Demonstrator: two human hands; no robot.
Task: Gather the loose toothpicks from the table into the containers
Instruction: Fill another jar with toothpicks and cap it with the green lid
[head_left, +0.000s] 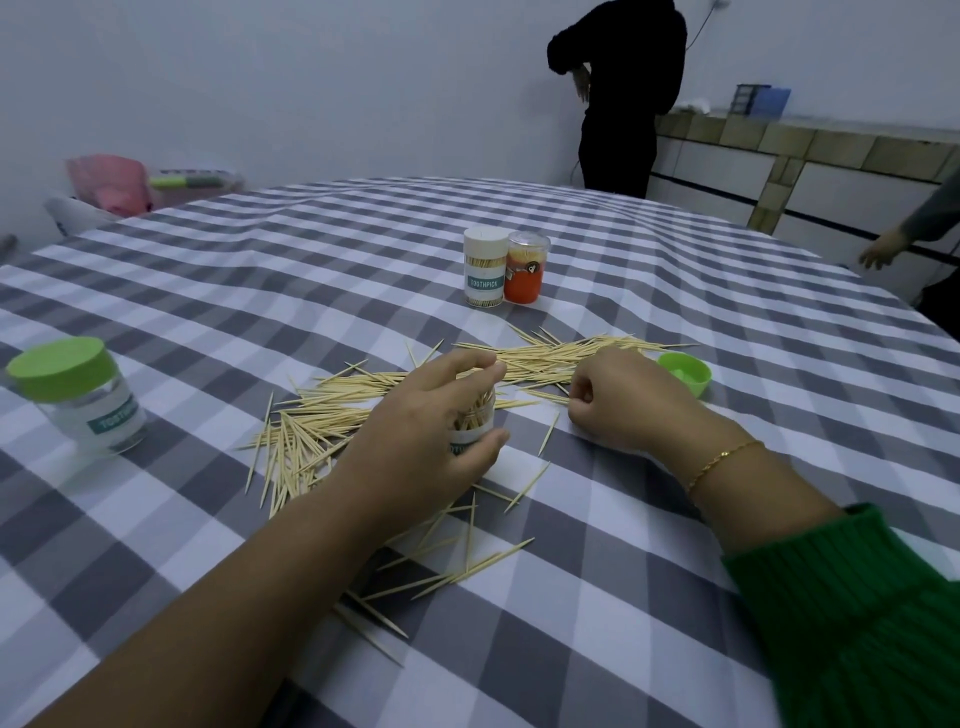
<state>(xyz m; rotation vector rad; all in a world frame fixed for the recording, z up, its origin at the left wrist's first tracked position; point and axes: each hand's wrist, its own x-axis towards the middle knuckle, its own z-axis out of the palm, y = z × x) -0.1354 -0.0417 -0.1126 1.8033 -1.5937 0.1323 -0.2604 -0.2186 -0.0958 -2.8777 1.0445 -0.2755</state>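
Left grip (431, 415) wraps an open jar (475, 421) (toothpicks inside); right grip (621, 397), curled, perhaps pinches toothpicks (545, 358) beside it.

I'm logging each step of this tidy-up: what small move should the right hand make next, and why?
Probably lift the right hand, which seems to pinch toothpicks, over to the open container the left hand grips and drop them in. It already holds some, and many still lie loose.
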